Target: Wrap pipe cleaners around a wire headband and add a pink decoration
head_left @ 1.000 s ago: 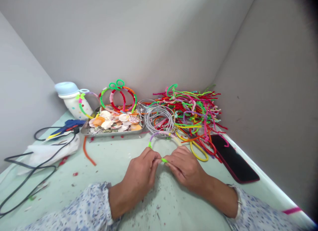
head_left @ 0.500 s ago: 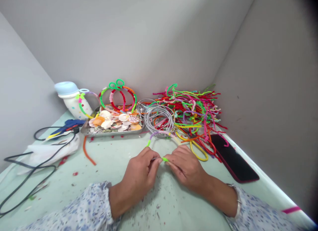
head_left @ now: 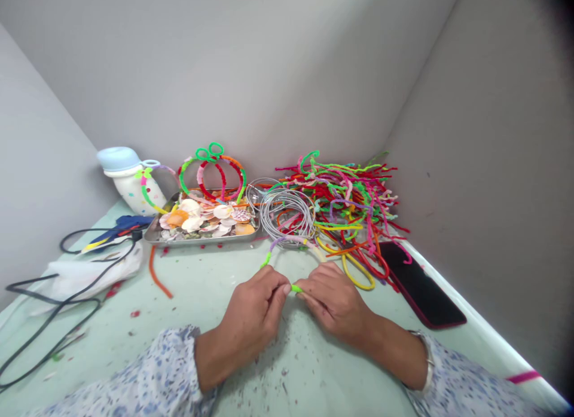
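Left hand (head_left: 253, 321) and right hand (head_left: 334, 306) are held close together above the table, with the fingertips of both pinched on a covered wire hoop (head_left: 282, 242) at its bright green end (head_left: 296, 288); exactly how the end is seated between the fingers is hidden by the hands. The hoop is arched forward from the hands and is wrapped in purple and green chenille. A pinch this close to the end is judged sound, since short fingertip contact gives control of a thin, springy end. Around the hands, a pale green table (head_left: 201, 303) is flecked with scraps. To the right lie a yellow chenille loop (head_left: 359, 276) and a black phone (head_left: 421, 285); to the left, a loose orange chenille stem (head_left: 156, 273). Farther forward are bare wire hoops (head_left: 287, 217), a heap of chenille stems (head_left: 345, 196) and a steel tray (head_left: 201, 242) of seashells (head_left: 201, 218), with a blue glue gun (head_left: 121, 229) beyond to the left.
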Motion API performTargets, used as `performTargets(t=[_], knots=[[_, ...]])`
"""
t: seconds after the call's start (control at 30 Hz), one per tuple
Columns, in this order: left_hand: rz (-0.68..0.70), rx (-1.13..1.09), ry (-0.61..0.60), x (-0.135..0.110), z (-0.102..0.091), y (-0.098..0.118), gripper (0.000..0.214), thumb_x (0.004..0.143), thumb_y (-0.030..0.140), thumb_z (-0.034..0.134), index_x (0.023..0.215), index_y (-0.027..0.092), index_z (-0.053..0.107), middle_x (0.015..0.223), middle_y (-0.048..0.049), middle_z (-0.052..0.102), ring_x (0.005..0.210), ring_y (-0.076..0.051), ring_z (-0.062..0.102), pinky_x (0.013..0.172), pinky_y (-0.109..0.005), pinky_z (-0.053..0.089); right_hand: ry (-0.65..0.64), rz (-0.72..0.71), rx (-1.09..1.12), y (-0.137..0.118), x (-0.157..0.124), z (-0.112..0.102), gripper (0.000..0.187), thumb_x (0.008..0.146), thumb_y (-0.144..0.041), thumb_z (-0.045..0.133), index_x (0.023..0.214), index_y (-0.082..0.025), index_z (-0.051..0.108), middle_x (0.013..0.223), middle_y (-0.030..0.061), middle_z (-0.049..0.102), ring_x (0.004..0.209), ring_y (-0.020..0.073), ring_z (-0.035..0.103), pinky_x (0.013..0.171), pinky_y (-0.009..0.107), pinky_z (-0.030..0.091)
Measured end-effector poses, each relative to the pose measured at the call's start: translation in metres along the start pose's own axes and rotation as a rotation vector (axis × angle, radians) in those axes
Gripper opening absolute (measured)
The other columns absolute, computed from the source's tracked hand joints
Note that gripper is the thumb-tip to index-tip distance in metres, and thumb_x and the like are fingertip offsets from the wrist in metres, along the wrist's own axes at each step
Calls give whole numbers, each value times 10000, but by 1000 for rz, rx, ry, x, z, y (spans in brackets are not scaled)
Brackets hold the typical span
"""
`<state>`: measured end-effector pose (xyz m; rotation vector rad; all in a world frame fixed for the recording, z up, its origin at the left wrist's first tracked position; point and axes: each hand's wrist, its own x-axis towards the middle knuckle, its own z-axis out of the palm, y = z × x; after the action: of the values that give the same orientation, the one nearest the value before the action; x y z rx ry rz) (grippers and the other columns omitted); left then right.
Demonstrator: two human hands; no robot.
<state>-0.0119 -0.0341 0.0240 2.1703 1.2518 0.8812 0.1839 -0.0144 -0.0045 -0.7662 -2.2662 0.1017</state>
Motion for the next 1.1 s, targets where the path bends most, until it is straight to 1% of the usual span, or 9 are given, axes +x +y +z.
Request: performTargets(t=[0.23, 0.43, 0.63, 0.9, 1.1], knots=[[19, 44, -24, 1, -1, 1, 227, 950, 220, 394, 816, 180, 572, 775, -27, 542, 720, -169, 522, 659, -284, 417, 3, -11, 7, 0, 0, 1, 193, 942, -198, 462, 989, -161, 645, 726, 42, 624, 711, 181, 530, 715, 349, 370], [-1, 59, -40, 3, -1, 1, 230, 955, 231, 383, 817, 186, 561, 768, -21, 538, 713, -168, 523, 655, -280, 414, -8, -5, 6, 1, 0, -1, 194, 950, -209, 454, 980, -152, 638, 730, 47, 624, 708, 179, 506, 715, 350, 371], [-35, 80, -62, 3, -2, 3, 258, 953, 245, 364, 762, 192, 530, 735, -15, 533, 682, -170, 515, 641, -282, 405, -6, -9, 2, 1, 0, 0, 188, 947, -208, 467, 994, -162, 642, 728, 42, 628, 714, 178, 524, 719, 347, 370], [-117, -92, -77, 6, -2, 3, 259, 935, 262, 385, 724, 190, 516, 713, 2, 523, 687, -158, 503, 649, -265, 389, -1, -9, -11, 0, 0, 0, 193, 949, -214, 469, 996, -168, 651, 709, 35, 618, 704, 175, 523, 715, 342, 368], [-248, -266, -134, 8, -2, 2, 260, 904, 307, 408, 684, 190, 482, 655, 26, 460, 648, -145, 444, 606, -253, 355, -5, -15, 2, 1, 0, 1, 187, 942, -184, 475, 1001, -149, 650, 718, 40, 616, 714, 177, 521, 718, 344, 363]])
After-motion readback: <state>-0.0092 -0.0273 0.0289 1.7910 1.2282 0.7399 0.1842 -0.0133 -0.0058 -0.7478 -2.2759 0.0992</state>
